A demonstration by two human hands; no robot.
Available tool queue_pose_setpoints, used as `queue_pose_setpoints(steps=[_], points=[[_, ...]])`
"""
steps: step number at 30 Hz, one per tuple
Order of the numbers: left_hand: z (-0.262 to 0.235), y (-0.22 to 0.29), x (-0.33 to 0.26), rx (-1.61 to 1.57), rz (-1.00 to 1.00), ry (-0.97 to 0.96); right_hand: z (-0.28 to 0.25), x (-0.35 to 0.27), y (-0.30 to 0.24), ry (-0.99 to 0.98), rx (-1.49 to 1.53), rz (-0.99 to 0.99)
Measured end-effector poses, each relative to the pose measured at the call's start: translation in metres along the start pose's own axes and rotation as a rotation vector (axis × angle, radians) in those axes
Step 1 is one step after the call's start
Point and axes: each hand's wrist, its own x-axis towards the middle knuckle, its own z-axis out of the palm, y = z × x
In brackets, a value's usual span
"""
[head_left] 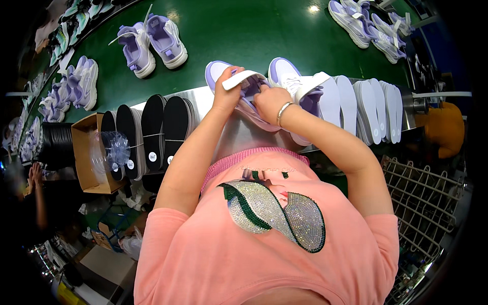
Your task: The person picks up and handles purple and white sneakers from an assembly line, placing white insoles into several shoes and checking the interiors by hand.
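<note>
A white and lavender sneaker (245, 109) is tilted in front of me, its white strap (244, 79) lifted up from the opening. My left hand (227, 91) is closed round its left side, near the base of the strap. Over the collar on the other side, my right hand (272, 104) is closed, with the fingers curled in at the opening and their tips hidden. Whether an insole is inside cannot be seen. Just right of it lies the matching sneaker (285, 73), toe away from me, partly behind my right hand.
White insoles (366, 109) stand in stacks at the right, on a metal ledge (203, 101). Black insoles (152, 134), some tied in bundles, are at the left by a cardboard box (89, 152) with clear plastic. More sneakers (165, 40) rest on the green table (229, 30). A wire rack (419, 203) stands lower right.
</note>
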Motion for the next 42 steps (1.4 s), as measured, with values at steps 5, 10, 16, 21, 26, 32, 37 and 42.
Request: queue_pose_setpoints(steps=[5,10,16,21,26,32,37,42], points=[[-0.001,-0.006,0.001,0.085,0.016,0.066,-0.019,-0.036,-0.005,0.063,-0.107,0.041],[-0.001,-0.005,0.001,0.133,-0.005,0.073,-0.045,-0.049,0.007,-0.088,-0.119,-0.004],[0.005,-0.014,0.001,-0.041,-0.091,0.055,0.007,-0.003,0.01,0.008,-0.107,-0.184],[0.008,-0.021,0.002,-0.242,-0.085,0.062,0.012,0.024,0.007,-0.17,-0.033,-0.088],[0.011,-0.019,0.001,-0.28,-0.112,0.093,-0.002,0.038,-0.001,-0.44,-0.182,-0.117],[0.01,-0.015,0.002,-0.177,-0.037,0.063,0.007,0.041,-0.003,-0.412,-0.164,0.067],[0.009,-0.029,0.01,-0.148,-0.025,0.053,0.008,0.04,0.003,-0.544,-0.304,-0.118],[0.011,-0.027,0.007,-0.099,-0.028,0.058,-0.028,-0.001,0.005,-0.575,-0.089,-0.154]])
